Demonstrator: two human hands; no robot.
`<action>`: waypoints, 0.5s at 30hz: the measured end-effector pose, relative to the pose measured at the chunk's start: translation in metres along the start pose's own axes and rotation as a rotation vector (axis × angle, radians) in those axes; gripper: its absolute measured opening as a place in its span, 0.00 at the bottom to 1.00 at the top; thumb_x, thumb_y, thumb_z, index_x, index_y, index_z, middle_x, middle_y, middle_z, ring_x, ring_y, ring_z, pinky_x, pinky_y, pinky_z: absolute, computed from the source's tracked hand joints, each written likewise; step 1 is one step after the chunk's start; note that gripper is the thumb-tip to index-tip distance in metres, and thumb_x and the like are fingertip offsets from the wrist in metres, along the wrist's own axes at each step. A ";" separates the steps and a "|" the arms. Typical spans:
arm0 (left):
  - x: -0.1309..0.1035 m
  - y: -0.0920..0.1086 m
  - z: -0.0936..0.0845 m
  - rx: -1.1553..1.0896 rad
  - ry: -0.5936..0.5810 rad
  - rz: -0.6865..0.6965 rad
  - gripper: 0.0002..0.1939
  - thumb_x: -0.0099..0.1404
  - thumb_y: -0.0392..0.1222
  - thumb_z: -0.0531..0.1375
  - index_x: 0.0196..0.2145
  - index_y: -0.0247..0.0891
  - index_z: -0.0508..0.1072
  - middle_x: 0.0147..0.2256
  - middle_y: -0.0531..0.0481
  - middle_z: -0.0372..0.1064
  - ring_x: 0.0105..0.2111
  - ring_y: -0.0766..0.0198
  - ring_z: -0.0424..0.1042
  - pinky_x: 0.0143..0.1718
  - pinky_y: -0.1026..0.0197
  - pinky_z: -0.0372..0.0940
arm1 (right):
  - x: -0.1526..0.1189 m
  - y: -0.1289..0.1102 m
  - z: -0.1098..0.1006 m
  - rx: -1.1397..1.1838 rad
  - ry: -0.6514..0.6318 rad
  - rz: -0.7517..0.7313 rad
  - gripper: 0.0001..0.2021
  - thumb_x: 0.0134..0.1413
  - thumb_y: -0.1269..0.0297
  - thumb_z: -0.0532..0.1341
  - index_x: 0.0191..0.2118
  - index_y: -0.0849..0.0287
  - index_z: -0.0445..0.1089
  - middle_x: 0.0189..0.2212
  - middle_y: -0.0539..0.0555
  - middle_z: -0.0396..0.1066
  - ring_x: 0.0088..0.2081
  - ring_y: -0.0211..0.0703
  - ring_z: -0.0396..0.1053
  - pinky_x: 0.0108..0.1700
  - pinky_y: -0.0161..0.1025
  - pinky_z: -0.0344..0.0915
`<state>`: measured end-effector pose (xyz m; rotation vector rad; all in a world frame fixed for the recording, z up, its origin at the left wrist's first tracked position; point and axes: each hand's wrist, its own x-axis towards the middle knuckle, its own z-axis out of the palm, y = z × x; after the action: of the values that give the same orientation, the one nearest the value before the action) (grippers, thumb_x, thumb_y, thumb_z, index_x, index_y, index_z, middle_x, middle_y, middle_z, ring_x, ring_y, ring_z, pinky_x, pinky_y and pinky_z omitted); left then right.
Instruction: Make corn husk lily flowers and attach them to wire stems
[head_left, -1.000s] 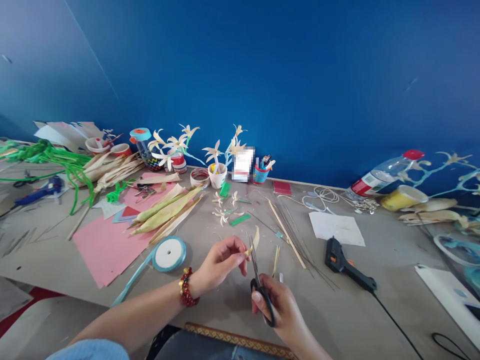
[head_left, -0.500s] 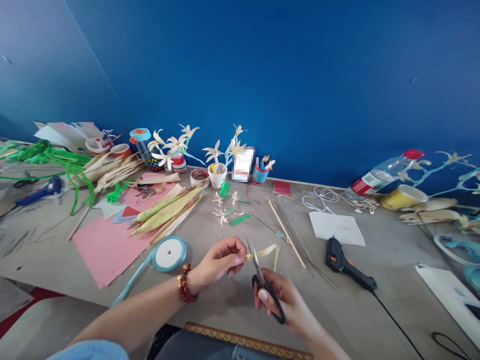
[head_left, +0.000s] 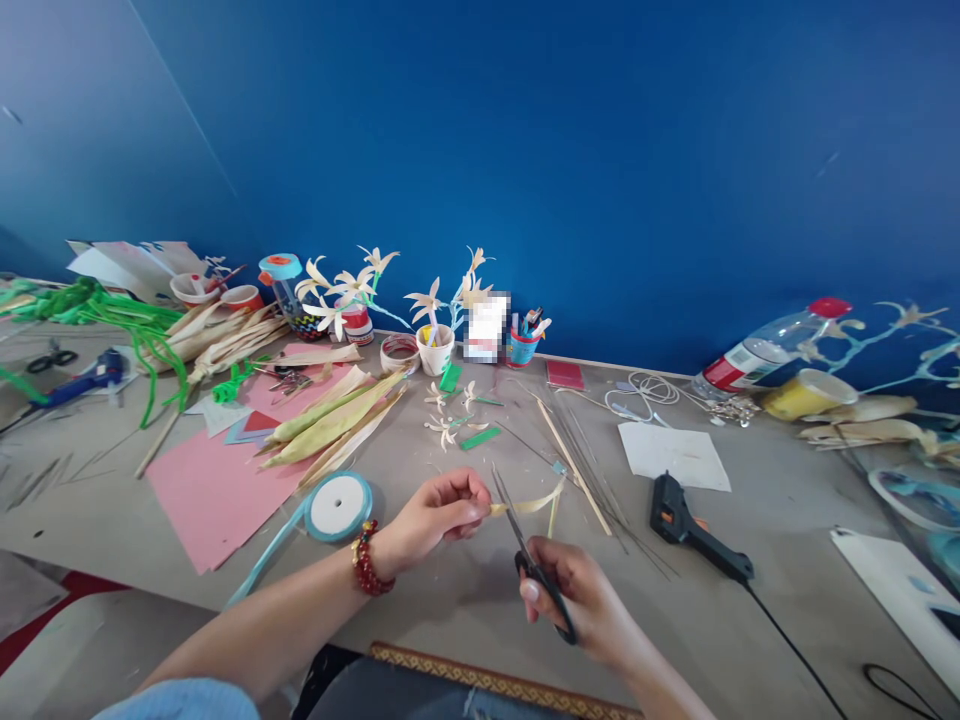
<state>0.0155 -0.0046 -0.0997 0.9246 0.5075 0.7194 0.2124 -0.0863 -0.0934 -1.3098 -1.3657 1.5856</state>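
My left hand (head_left: pixel 442 510), with a red beaded bracelet at the wrist, pinches one end of a narrow pale strip of corn husk (head_left: pixel 536 503). The strip stretches out to the right and its far end bends down towards the table. My right hand (head_left: pixel 571 590) is wrapped round the black handles of a pair of scissors (head_left: pixel 512 510). Their blades point up and away and cross the strip close to my left fingertips; whether they cut into it I cannot tell. Small husk flowers (head_left: pixel 444 432) lie just beyond my hands.
A ribbon spool (head_left: pixel 337 507) and green-yellow corn husks (head_left: pixel 330 420) on pink paper (head_left: pixel 217 500) lie left. Thin wires (head_left: pixel 592 455) and a black glue gun (head_left: pixel 697 535) with its cord lie right. Along the wall stand a flower cup (head_left: pixel 435 352), a pen holder (head_left: pixel 523 345) and a bottle (head_left: pixel 772 350).
The scissors and my right hand have shifted slightly right, and the blades look closer together. My left hand has moved slightly up; the strip's far end now reaches further right.
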 end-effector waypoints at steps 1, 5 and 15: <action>0.000 0.001 -0.001 -0.005 -0.003 -0.011 0.11 0.56 0.43 0.65 0.30 0.34 0.69 0.23 0.56 0.58 0.20 0.74 0.52 0.22 0.65 0.44 | 0.000 -0.001 -0.001 -0.006 -0.002 0.011 0.27 0.45 0.38 0.63 0.22 0.54 0.50 0.16 0.45 0.58 0.20 0.35 0.56 0.24 0.33 0.54; 0.001 0.003 -0.002 -0.024 0.003 -0.072 0.11 0.55 0.42 0.66 0.30 0.34 0.68 0.23 0.56 0.58 0.19 0.75 0.50 0.22 0.65 0.44 | -0.001 0.003 -0.005 -0.062 0.000 0.053 0.27 0.44 0.42 0.66 0.22 0.55 0.50 0.17 0.44 0.56 0.20 0.34 0.57 0.24 0.32 0.53; 0.003 0.008 0.005 -0.269 0.006 -0.056 0.09 0.58 0.36 0.65 0.37 0.35 0.72 0.21 0.57 0.59 0.19 0.75 0.55 0.26 0.66 0.54 | -0.001 0.007 -0.005 -0.044 0.022 0.067 0.27 0.45 0.40 0.65 0.22 0.54 0.50 0.16 0.44 0.57 0.19 0.33 0.57 0.24 0.32 0.54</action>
<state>0.0180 -0.0018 -0.0910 0.6547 0.4280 0.7202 0.2186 -0.0871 -0.0996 -1.4090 -1.3625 1.5889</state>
